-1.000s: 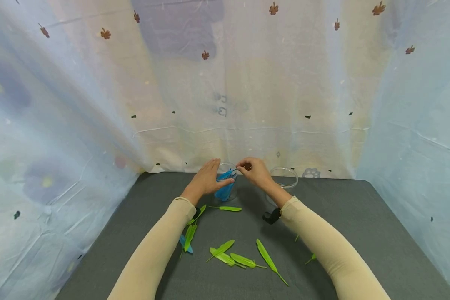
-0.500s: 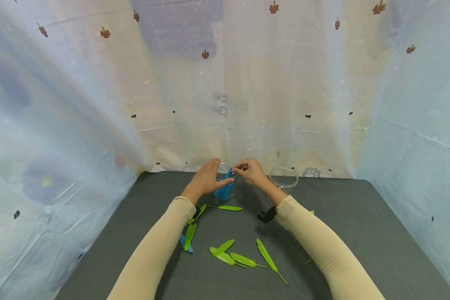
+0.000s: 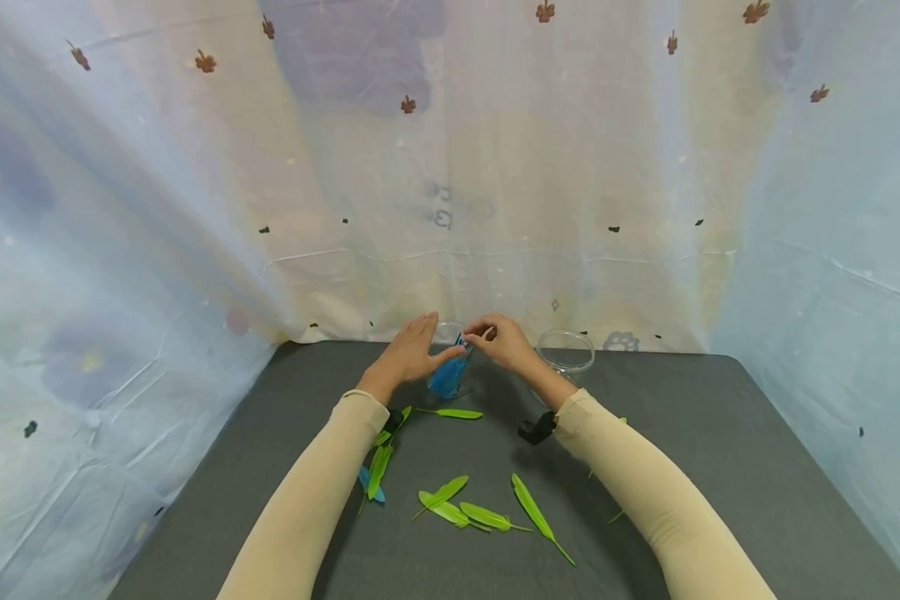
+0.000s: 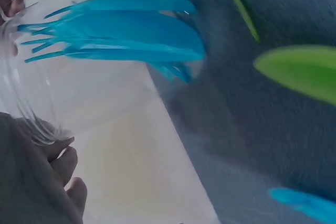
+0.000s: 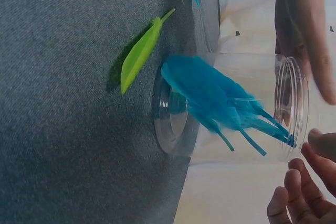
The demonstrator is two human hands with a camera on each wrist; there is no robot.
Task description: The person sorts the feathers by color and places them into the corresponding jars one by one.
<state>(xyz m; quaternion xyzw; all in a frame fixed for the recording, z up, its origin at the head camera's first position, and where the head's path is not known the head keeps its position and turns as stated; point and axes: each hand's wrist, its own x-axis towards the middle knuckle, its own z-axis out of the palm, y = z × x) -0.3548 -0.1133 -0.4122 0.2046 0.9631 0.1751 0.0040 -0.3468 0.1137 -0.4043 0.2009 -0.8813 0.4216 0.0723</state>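
A clear plastic jar point(image 5: 236, 150) stands at the back of the grey table in the head view, with several blue feathers point(image 5: 205, 90) leaning inside, quills upward. My left hand point(image 3: 405, 354) spans the jar's left side at the rim, fingers straight and thumb across the near side. At the rim's right, my right hand point(image 3: 501, 342) has thumb and forefinger close together, right by the quill tips. I cannot tell whether they pinch a quill. Green feathers point(image 3: 450, 413) lie in front of the jar; one blue feather point(image 3: 372, 486) lies partly under green ones at left.
A second clear jar point(image 3: 566, 350) stands right of the first, partly behind my right forearm. More green feathers point(image 3: 532, 507) lie along the table's near middle, and some are partly hidden by the right sleeve point(image 3: 645, 492). A patterned curtain point(image 3: 495, 167) hangs close behind the table.
My right hand has moved slightly left to the jar's rim, and the quill it held above the rim has gone down among the other blue feathers. The left hand has stayed at the jar.
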